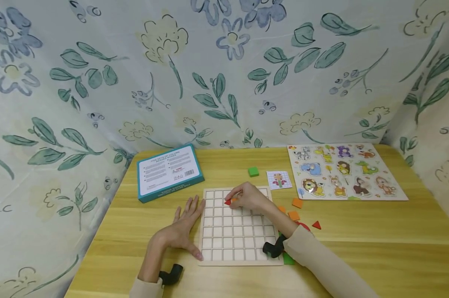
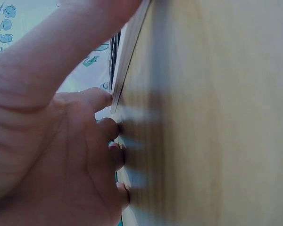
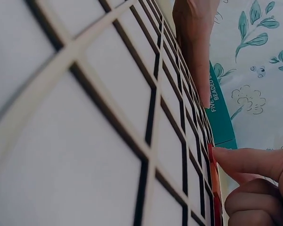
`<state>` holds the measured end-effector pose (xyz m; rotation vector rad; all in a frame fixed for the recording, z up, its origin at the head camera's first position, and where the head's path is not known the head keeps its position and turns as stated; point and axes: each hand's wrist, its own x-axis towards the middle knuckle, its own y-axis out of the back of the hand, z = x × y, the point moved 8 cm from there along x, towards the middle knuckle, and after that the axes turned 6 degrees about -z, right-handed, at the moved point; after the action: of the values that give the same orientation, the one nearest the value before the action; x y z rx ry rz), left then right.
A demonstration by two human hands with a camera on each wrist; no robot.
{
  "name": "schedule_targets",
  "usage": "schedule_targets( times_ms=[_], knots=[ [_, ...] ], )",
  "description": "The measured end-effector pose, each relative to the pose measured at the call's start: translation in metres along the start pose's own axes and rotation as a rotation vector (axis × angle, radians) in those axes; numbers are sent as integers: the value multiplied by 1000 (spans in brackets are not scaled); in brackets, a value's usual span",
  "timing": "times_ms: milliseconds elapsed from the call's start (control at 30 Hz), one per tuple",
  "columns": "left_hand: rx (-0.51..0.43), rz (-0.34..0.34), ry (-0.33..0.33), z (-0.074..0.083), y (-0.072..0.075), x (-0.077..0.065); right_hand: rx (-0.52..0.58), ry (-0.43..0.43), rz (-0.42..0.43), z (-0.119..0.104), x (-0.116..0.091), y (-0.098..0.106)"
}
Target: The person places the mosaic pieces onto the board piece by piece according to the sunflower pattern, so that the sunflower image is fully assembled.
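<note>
A wooden grid board (image 1: 237, 231) with white square cells lies in front of me on the table. My left hand (image 1: 181, 231) is spread at its left side, thumb at the lower corner and index fingertip at the upper edge. In the left wrist view the fingers (image 2: 114, 155) come down to the tabletop alongside the board's edge. Over the board's upper rows, my right hand (image 1: 248, 196) pinches a small red triangle (image 1: 228, 203) between thumb and index finger. An orange piece (image 3: 215, 179) sits in the grid beside it, partly hidden by the hand in the head view.
Right of the board lie orange squares (image 1: 293, 215), a red triangle (image 1: 316, 224) and green pieces (image 1: 288, 259), partly under the right forearm. Behind stand a green block (image 1: 253, 171), a pattern card (image 1: 278, 180), an animal puzzle (image 1: 334, 171) and a teal-edged box (image 1: 170, 171).
</note>
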<state>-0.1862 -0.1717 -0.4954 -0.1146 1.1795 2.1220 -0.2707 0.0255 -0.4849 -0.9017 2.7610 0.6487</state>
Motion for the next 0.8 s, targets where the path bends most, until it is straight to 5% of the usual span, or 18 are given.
schedule_targets(
  times_ms=[533,800],
  knots=[
    [10,2,-2,2,0,1,4,-2,22,3,-2,4],
    [19,4,-1,0,0,1,35,2,78,17,-38,43]
  ],
)
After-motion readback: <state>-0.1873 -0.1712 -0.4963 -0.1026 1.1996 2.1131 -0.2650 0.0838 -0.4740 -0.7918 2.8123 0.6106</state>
